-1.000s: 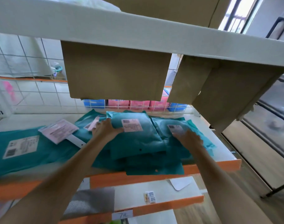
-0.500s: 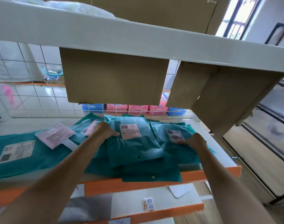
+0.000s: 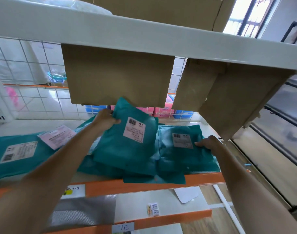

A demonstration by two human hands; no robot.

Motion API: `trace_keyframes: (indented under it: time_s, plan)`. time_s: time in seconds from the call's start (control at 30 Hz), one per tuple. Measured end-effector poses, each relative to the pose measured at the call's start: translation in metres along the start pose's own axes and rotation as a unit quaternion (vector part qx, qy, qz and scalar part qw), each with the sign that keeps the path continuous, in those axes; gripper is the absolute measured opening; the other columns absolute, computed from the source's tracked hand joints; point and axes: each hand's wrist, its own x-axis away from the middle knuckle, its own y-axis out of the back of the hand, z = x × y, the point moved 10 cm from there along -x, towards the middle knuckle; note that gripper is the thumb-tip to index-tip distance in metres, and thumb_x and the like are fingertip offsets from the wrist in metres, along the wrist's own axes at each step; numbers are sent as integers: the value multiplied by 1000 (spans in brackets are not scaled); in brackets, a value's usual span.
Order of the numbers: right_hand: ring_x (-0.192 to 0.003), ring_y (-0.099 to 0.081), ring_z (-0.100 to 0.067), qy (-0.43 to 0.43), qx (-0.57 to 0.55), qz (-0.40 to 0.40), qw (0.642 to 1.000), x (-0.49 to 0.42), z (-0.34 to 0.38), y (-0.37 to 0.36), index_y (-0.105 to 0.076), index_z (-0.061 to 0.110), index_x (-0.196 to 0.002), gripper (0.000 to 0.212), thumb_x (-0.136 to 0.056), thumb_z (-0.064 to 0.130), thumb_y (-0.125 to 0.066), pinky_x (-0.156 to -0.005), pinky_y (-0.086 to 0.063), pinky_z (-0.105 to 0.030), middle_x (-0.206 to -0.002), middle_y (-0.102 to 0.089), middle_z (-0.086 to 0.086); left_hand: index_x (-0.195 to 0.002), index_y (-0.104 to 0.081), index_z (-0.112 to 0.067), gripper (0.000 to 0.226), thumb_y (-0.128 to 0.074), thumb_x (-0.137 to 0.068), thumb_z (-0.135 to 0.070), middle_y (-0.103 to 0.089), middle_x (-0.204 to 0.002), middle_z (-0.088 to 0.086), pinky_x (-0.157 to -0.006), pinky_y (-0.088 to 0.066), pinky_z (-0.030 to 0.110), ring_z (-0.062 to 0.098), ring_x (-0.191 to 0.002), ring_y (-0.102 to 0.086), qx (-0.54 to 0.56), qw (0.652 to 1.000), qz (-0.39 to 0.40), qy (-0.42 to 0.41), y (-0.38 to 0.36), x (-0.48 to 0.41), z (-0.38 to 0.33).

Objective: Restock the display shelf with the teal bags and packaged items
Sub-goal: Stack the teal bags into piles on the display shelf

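Teal bags (image 3: pixel 127 146) already crowd the shelf's (image 3: pixel 152 184) front right edge, left hand (image 3: pixel 104 119) pinching one's raised far corner, right hand (image 3: pixel 206 143) flat, fingers together, on its neighbour; straightening apparently remains.

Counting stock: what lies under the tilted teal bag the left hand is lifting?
More flat teal bags show beneath the tilted teal bag in the left hand. How many, and anything below them, is covered.
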Motion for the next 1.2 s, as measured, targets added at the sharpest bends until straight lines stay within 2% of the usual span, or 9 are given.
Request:
trace_keyframes:
  time_s: [0.1,0.2,0.27,0.43,0.6,0.67,0.9,1.03,1.2]
  plan:
    - [-85,-61,-33,35,-24,20,999,0,18,12,-57,-10,-110,41,-81,15,-71,-82,-52,-40,-108,-63,-23,-101,-63,-2,17,-63,-84,0,-63,-94,13,-66,-50,23,22,-75,-59,2,999,5,-41,20,11,-25]
    - [-78,-59,-23,104,-29,49,993,25,62,23,-56,2,-120,34,-89,16,-60,-70,-52,-27,-114,-59,-11,-95,-63,-5,10,-64,-85,-4,-66,-93,13,-52,-50,16,16,-66,-60,-33,998,14,-57,38,18,-36]
    - [-76,-60,-24,184,7,15,983,42,103,37,-61,0,-111,28,-87,14,-64,-66,-52,-27,-107,-62,-10,-91,-63,-11,6,-65,-86,-8,-67,-87,7,-52,-50,16,13,-66,-62,-85,993,17,-74,49,24,-44]
    - [-94,-62,-26,341,98,9,935,106,188,31,-66,3,-108,31,-82,20,-71,-81,-48,-33,-104,-65,-13,-87,-64,-16,7,-67,-83,-11,-65,-88,2,-64,-41,21,14,-74,-59,-180,974,-14,-140,82,42,-66]
    - [-79,-57,-25,452,117,-18,884,166,245,11,-63,8,-79,13,-77,14,-74,-67,-42,-33,-75,-60,-5,-83,-66,-15,15,-72,-76,-3,-67,-86,3,-72,-45,22,9,-74,-59,-185,969,-9,-164,126,67,-65]
    - [-80,-57,-22,491,131,-43,860,190,263,0,-65,11,-86,15,-76,19,-75,-68,-42,-33,-78,-61,-2,-80,-64,-19,21,-74,-74,-2,-67,-86,3,-77,-47,27,12,-79,-61,-192,966,-26,-173,151,78,-59]
    - [-87,-49,-16,548,129,-38,825,258,312,-65,-65,9,-102,22,-81,14,-70,-67,-27,-23,-97,-59,-6,-75,-62,-31,30,-76,-72,-5,-71,-92,6,-86,-50,42,23,-91,-65,-212,960,-83,-163,238,119,-19]
    - [-93,-50,-19,561,117,-46,818,294,336,-101,-64,14,-104,21,-83,15,-67,-79,-38,-33,-101,-60,-6,-81,-61,-30,26,-76,-74,-11,-67,-93,1,-86,-48,34,21,-97,-63,-252,951,-128,-127,293,143,6]
    - [-97,-55,-22,589,94,-50,801,352,361,-153,-65,14,-105,20,-85,13,-64,-86,-43,-38,-103,-63,-3,-97,-66,-20,26,-76,-75,-12,-67,-107,6,-87,-49,41,24,-103,-61,-295,935,-167,-106,362,183,41]
